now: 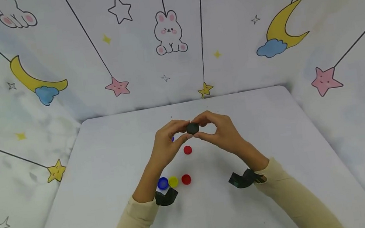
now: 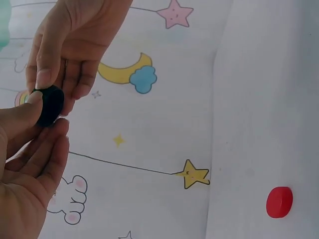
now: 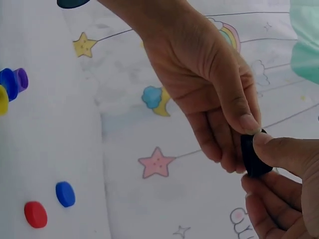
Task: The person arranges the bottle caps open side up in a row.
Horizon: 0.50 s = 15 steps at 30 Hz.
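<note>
The left hand [image 1: 163, 144] and right hand [image 1: 226, 131] together pinch one dark cap [image 1: 192, 128] near the frame's centre. On the counter [image 1: 279, 211], around the lower middle, lie two red caps [image 1: 186, 179], two blue caps [image 1: 163, 183] and one yellow cap [image 1: 173, 182]; the right wrist view's upper left adds one purple cap [image 3: 22, 79].

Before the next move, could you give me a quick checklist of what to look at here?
1. Dark disc held: ok, pinched by both the left fingers and the right fingers.
2. Dark disc raised off the table: ok.
3. Far red disc uncovered: ok.
4. Far blue disc fully visible from the head: not ok, mostly hidden by the left hand.
5. Gap between near blue disc and yellow disc: cannot tell.
</note>
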Available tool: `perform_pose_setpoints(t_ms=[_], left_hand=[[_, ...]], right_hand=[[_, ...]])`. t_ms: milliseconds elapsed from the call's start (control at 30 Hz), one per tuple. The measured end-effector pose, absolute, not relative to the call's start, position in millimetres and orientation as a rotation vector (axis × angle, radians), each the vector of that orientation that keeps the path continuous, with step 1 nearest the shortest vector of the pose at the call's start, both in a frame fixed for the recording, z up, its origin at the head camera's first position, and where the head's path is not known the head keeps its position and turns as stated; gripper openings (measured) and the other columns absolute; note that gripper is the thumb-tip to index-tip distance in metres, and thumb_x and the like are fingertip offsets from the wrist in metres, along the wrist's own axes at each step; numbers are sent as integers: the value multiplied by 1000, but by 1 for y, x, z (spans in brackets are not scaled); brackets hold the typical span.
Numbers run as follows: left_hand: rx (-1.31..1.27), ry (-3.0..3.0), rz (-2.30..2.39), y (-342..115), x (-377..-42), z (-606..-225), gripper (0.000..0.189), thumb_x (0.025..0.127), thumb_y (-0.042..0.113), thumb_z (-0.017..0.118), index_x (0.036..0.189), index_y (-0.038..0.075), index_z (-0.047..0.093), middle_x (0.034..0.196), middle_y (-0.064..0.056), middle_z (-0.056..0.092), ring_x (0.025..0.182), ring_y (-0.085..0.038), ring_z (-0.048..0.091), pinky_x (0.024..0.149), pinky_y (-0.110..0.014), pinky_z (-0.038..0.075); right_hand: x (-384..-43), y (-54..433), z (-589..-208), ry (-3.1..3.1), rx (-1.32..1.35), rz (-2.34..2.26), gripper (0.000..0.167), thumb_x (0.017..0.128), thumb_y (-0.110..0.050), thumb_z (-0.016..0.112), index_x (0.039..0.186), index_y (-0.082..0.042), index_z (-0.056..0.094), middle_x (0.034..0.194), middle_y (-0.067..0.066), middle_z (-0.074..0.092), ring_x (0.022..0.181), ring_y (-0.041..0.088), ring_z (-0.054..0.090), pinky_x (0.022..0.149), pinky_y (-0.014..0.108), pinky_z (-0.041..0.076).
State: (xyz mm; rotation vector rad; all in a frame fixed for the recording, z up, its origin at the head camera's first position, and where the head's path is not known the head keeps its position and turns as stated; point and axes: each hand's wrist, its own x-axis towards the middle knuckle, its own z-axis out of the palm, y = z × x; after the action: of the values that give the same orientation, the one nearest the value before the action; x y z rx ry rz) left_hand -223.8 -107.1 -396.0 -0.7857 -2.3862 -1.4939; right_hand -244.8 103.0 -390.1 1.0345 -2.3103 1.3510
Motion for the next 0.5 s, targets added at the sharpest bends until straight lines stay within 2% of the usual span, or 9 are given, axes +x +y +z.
perform_pose_setpoints(t_ms=[267,500], left_hand=[[-823,-2375,-1422,-105,-218,-391,33,84,8,76,116,6,69,109,-4,70,100,-15,68,95,-32,54],[-779,-2311,-1466,-101,-209,-389,33,84,8,76,117,6,69,109,-5,69,99,-15,67,92,-30,54]], right_hand=[[-234,105,-397,-2217,956,1486,41,77,-6,82,116,-4,68,107,7,73,96,19,67,89,36,56],[-226,104,-392,-2206,883,1544,35,78,-7,82,112,-6,72,104,5,74,94,16,66,84,30,55]])
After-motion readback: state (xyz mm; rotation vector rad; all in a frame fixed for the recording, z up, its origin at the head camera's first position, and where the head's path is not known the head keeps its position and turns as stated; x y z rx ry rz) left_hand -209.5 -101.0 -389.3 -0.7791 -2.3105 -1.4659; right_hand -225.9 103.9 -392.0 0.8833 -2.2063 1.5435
